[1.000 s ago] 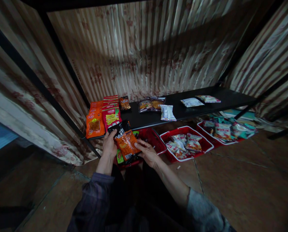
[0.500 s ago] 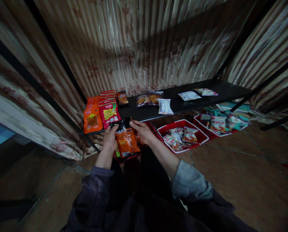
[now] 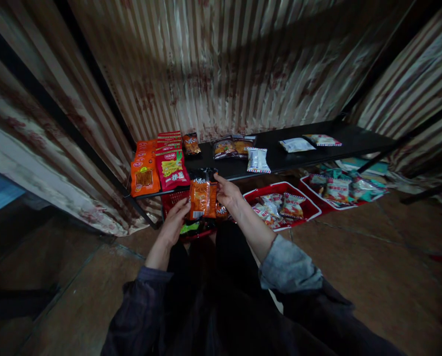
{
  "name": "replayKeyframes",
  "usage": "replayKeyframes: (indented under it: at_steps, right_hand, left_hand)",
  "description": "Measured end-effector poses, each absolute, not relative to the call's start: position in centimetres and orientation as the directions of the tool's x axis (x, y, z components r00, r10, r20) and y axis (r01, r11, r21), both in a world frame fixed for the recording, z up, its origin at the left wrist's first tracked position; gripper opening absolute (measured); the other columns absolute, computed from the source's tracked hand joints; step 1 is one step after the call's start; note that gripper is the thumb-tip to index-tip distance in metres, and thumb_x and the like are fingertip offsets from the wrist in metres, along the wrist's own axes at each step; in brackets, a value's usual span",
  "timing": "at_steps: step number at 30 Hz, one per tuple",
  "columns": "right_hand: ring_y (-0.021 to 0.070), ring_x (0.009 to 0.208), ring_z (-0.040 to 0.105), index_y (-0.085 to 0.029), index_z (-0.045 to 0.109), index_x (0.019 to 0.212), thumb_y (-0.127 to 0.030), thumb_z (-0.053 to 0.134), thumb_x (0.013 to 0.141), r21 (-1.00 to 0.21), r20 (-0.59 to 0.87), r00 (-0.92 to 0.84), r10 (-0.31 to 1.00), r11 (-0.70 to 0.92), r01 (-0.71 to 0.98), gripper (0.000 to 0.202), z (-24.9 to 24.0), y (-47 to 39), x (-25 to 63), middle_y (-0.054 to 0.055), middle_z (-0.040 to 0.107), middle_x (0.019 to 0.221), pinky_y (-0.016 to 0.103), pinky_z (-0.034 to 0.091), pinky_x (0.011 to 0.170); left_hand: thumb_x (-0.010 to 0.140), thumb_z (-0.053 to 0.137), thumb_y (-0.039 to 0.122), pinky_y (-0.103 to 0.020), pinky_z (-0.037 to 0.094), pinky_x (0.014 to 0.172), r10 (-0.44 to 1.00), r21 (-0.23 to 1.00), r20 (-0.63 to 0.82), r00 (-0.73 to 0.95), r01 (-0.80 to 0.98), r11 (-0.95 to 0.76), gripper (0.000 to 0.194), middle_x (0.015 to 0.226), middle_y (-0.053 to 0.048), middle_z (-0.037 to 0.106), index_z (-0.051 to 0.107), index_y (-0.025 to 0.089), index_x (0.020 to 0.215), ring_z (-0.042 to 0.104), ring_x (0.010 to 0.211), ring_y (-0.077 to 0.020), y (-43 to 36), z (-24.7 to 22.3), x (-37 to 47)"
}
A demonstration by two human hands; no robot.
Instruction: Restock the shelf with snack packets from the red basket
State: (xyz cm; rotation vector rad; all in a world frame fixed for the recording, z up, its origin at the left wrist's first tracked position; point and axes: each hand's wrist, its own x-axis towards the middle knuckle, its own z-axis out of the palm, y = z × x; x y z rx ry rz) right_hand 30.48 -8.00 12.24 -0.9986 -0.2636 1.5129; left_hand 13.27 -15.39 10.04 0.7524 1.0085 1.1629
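An orange and black snack bag (image 3: pixel 203 198) is held upright in front of the shelf's left part. My right hand (image 3: pixel 228 193) pinches its upper right side, thumb near the black top. My left hand (image 3: pixel 175 225) grips the bag's lower left edge, its fingertips partly hidden. Under the bag is a red basket (image 3: pixel 169 198) with dark and green packets in it. A similar orange and black bag (image 3: pixel 191 144) lies at the back of the black shelf (image 3: pixel 232 170). Closer by are red packets (image 3: pixel 171 168) and orange packets (image 3: pixel 145 173), each kind in an overlapping row.
Farther right on the shelf lie brown snack bags (image 3: pixel 224 148) and white packets (image 3: pixel 258 159). Two more red baskets, one with white-and-red bags (image 3: pixel 293 205), the other with teal bags (image 3: pixel 337 188), stand below. Black posts (image 3: pixel 94 74) and a striped curtain (image 3: pixel 221 74) enclose the shelf.
The snack bag has risen and moved right, toward the shelf edge. My left hand has gone from its top corner to its lower left edge; my right hand still holds the right side.
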Motion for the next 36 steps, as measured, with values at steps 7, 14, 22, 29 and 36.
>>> replayKeyframes:
  at_steps: [7, 14, 22, 29, 36]
  right_hand:
    - [0.0112, 0.045, 0.053, -0.018, 0.051, 0.066, -0.015, 0.056, 0.084, -0.621, -0.504, 0.102, 0.858, -0.277, -0.734, 0.019, 12.5, -7.5, 29.9, -0.002, 0.058, 0.05, 0.024, 0.051, 0.052]
    - [0.0093, 0.042, 0.05, -0.018, 0.049, 0.066, -0.015, 0.059, 0.083, -0.642, -0.513, 0.125, 0.849, -0.284, -0.712, 0.02, 12.2, -6.3, 30.1, -0.004, 0.055, 0.047, 0.02, 0.046, 0.045]
    - [0.0097, 0.046, 0.053, -0.016, 0.055, 0.07, -0.026, 0.059, 0.084, -0.713, -0.469, 0.09, 0.879, -0.316, -0.626, 0.018, 13.1, -6.6, 29.8, -0.002, 0.059, 0.053, 0.021, 0.047, 0.048]
    - [0.0123, 0.072, 0.063, -0.022, 0.062, 0.104, -0.029, 0.075, 0.069, -0.891, -0.324, -0.088, 0.942, -0.335, -0.306, 0.038, 12.3, -11.6, 30.2, 0.001, 0.069, 0.092, 0.022, 0.05, 0.059]
    - [0.0138, 0.075, 0.065, -0.018, 0.067, 0.095, -0.017, 0.079, 0.063, -0.889, -0.244, -0.133, 0.961, -0.276, -0.366, 0.034, 10.0, -12.5, 30.7, 0.004, 0.068, 0.098, 0.029, 0.056, 0.072]
  left_hand:
    - [0.062, 0.077, 0.025, -0.039, 0.041, 0.097, 0.984, 0.931, -0.118, 0.136, -0.328, 0.157, 0.051, 0.11, -0.008, 0.067, 0.062, 0.021, 0.11, 0.062, 0.103, -0.0219, -15.5, 9.8, 13.7]
    - [0.058, 0.077, 0.018, -0.04, 0.049, 0.088, 0.978, 0.908, -0.137, 0.157, -0.374, 0.187, 0.061, 0.108, -0.008, 0.068, 0.058, 0.021, 0.115, 0.064, 0.096, -0.0219, -15.9, 9.2, 13.7]
    - [0.059, 0.075, 0.014, -0.039, 0.05, 0.087, 0.968, 0.892, -0.119, 0.221, -0.404, 0.202, 0.056, 0.11, -0.007, 0.067, 0.059, 0.021, 0.113, 0.063, 0.099, -0.0218, -16.5, 9.8, 13.4]
    - [0.06, 0.073, 0.012, -0.039, 0.047, 0.094, 0.987, 0.832, -0.134, 0.088, -0.531, 0.16, 0.045, 0.104, -0.003, 0.067, 0.061, 0.02, 0.103, 0.061, 0.097, -0.0166, -15.5, 9.5, 13.3]
    - [0.06, 0.071, 0.009, -0.045, 0.044, 0.097, 0.987, 0.808, -0.154, 0.039, -0.571, 0.148, 0.042, 0.098, -0.002, 0.067, 0.061, 0.019, 0.099, 0.062, 0.096, -0.0176, -14.5, 9.2, 14.1]
